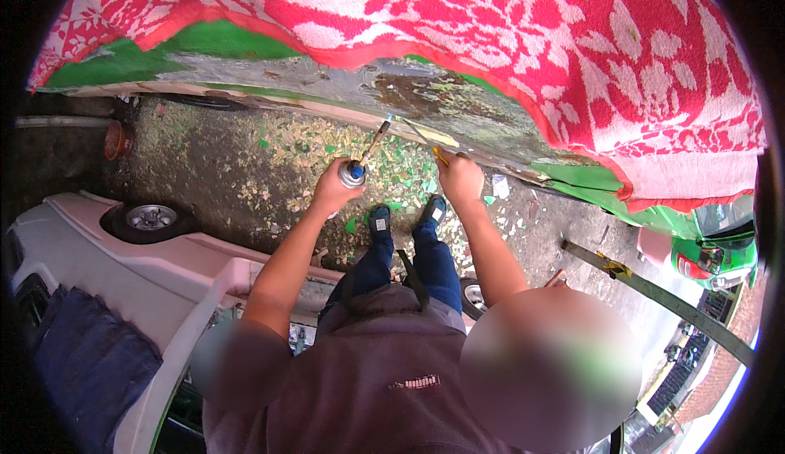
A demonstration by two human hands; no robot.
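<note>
My left hand (329,189) is closed around a gas torch (352,174), its canister end facing up and its dark nozzle (380,133) angled toward a stripped panel (311,78). A small bluish glow shows near the nozzle's tip. In my right hand (461,179) is a scraper with a yellow handle (440,156). Its thin blade reaches up and left to the panel's lower edge, close to the nozzle. Bare grey metal, brown patches and leftover green paint mark the panel. A red and pink patterned towel (523,20) drapes over its upper part.
Green and cream paint flakes (245,155) litter the ground around my shoes (380,221). A pale car (204,249) stands behind me at the left. At the right are a long grey bar (679,307) and a green vehicle (724,259). A reddish-brown pot (118,140) sits far left.
</note>
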